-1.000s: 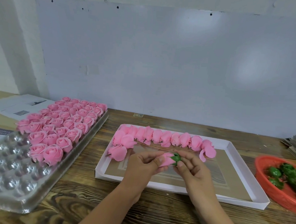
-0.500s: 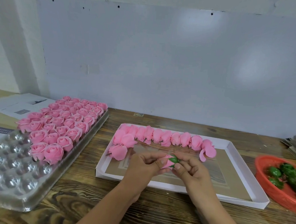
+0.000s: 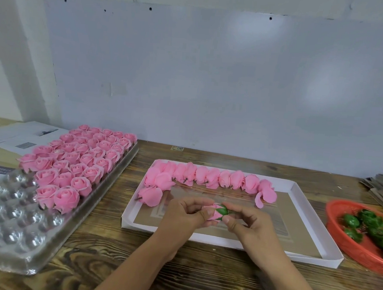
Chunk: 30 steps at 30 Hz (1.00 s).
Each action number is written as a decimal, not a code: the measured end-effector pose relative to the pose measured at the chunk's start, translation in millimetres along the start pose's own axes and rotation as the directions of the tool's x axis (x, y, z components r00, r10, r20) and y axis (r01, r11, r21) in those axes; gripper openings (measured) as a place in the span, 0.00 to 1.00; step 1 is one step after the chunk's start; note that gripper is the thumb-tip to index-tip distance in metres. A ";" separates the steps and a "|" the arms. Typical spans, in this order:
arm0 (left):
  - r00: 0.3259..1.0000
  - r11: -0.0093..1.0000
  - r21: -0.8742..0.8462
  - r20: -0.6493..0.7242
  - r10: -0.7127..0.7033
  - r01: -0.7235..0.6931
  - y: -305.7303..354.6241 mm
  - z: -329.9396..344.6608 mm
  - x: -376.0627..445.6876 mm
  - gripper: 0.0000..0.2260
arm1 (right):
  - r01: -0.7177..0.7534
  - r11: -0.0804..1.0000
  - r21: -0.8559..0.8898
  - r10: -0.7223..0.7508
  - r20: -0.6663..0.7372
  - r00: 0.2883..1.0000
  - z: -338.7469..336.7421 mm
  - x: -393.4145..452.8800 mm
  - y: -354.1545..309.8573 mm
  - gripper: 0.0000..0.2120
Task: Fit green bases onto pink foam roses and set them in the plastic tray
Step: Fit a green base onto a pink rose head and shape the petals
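L hand [image 3: 184,214] & R hand [image 3: 247,223]: both bare, no gloves, no rings or bands seen. Forearms bare up to the bottom edge of the view, no sleeve or cuff in sight, no watch or strap at either wrist. Nails short & plain, seen on the R thumb and a L fingertip; no polish that can be made out. Knuckles and finger creases show on the backs of both hands. Nothing else of the person in view.
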<state>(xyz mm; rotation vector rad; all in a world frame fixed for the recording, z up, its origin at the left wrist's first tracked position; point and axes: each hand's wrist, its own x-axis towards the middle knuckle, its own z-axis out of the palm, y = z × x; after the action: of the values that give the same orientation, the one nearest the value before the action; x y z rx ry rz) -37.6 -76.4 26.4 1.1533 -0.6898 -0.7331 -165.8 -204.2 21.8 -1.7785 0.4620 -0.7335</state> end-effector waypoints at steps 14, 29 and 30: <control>0.976 0.932 0.298 -0.001 0.217 -0.207 1.5 3.5 -3.5 0.17 | 0.012 1.000 0.022 -0.012 0.030 0.999 8.4 -2.5 -2.3 0.15; 0.969 0.923 0.298 0.101 0.224 -0.245 -6.9 3.3 -1.4 0.37 | -0.204 0.961 0.187 0.146 0.282 0.948 -4.4 -6.0 -16.8 0.15; 0.967 0.922 0.292 0.096 0.236 -0.254 -7.0 3.1 -1.0 0.39 | -0.203 0.961 0.186 0.147 0.278 0.949 -3.7 -6.0 -17.0 0.15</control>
<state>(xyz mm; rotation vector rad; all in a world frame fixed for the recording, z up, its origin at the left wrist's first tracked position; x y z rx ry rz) -41.7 -79.0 20.4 1.2968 -1.0037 -0.4585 -173.5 -197.6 37.1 -1.5803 0.3443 -0.3984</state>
